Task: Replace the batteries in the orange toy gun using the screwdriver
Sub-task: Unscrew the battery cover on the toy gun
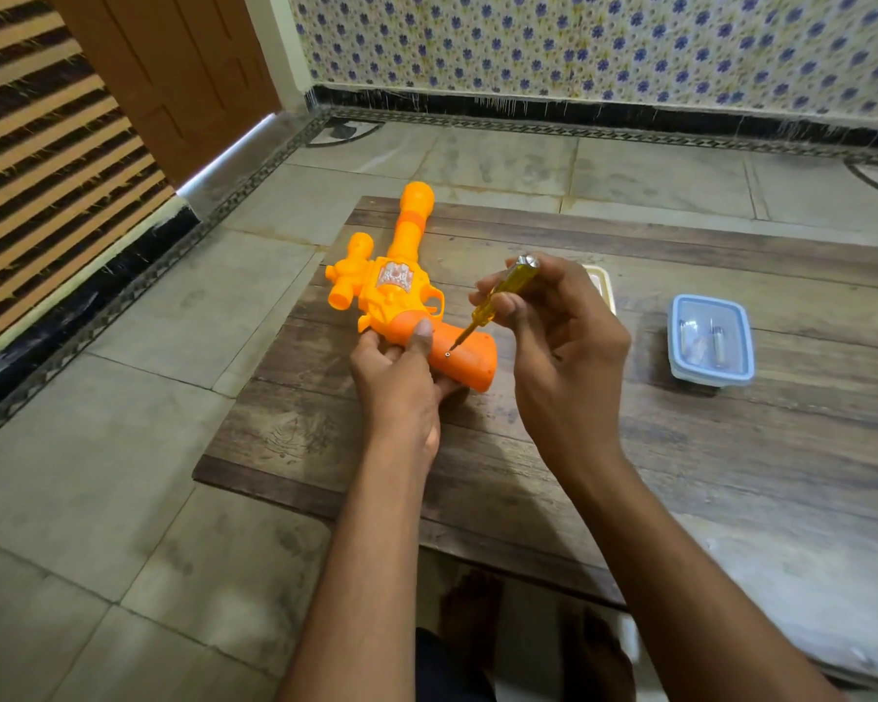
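Note:
The orange toy gun lies on a low wooden board, barrel pointing away, darker orange grip toward me. My left hand grips the gun's handle, thumb pressed on top. A yellow see-through screwdriver is pinched in my right hand, tilted, its tip set on a small screw in the grip. A clear box with a blue rim at the right holds batteries.
A white tray sits partly hidden behind my right hand. The board rests on a tiled floor. A wooden door and a striped wall stand at the left, a flowered wall at the back. My feet show at the bottom.

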